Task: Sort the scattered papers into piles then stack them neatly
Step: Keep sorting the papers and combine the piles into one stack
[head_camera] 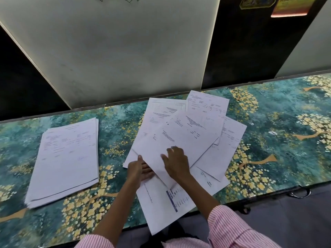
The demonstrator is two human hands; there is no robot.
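Midway through the sort, a person bends over a floral-patterned table (279,122), where one squared pile (66,158) lies at the left and the scattered papers (230,140) fan out at centre, well apart from it. The left hand (138,170) pinches the near corner of the top sheet (179,133), thumb above, fingers beneath. The right hand (176,163) rests flat on that sheet, gripping nothing. Next, by the look of it, the sheet must be lifted clear and matched to a pile.
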